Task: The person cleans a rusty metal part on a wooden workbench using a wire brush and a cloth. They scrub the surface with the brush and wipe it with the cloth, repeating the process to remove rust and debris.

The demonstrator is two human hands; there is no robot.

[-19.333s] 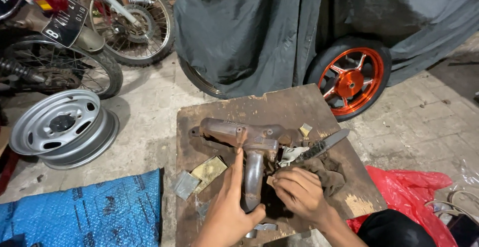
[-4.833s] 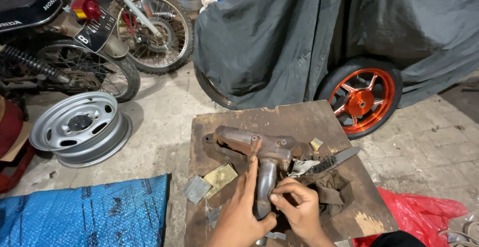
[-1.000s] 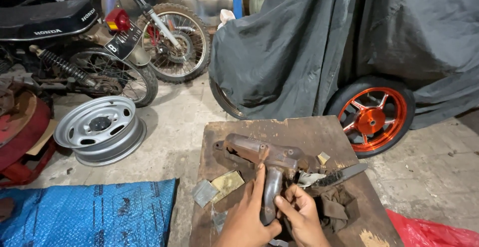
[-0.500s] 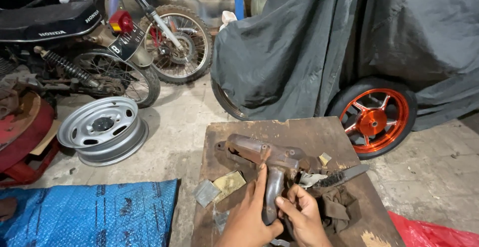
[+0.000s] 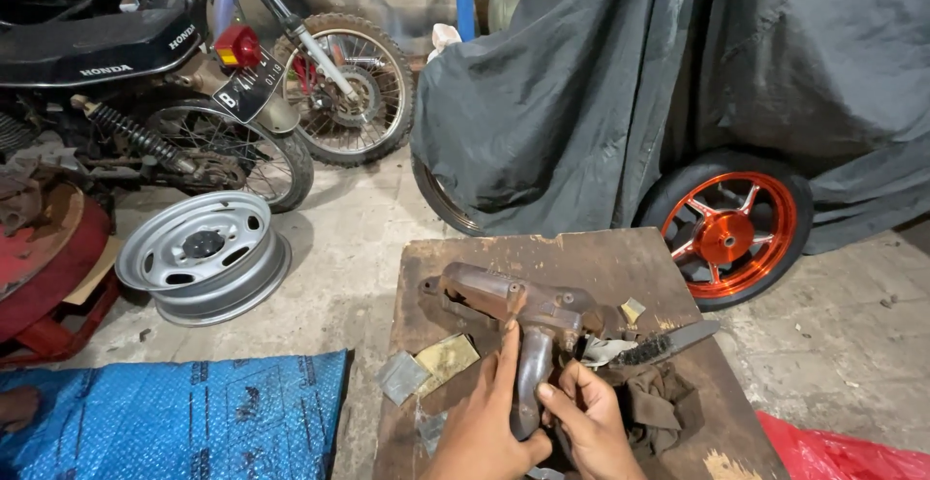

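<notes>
A rusty metal manifold (image 5: 518,310) is lying on a worn wooden board (image 5: 591,257), its curved pipe end pointing toward the person. The pipe is steadied by the left hand (image 5: 484,422), laid flat along its left side with the fingers stretched out rather than closed. The right hand (image 5: 591,422) is curled against the pipe's right side; whether anything is pinched in it cannot be told. 2 pieces of sandpaper (image 5: 431,369) are spread on the board just left of the pipe. A wire brush (image 5: 668,342) and a dark rag (image 5: 659,398) are placed to the right. A grey steel wheel rim (image 5: 203,257) is resting on the concrete floor, well apart; nothing can be made out inside its dish.
</notes>
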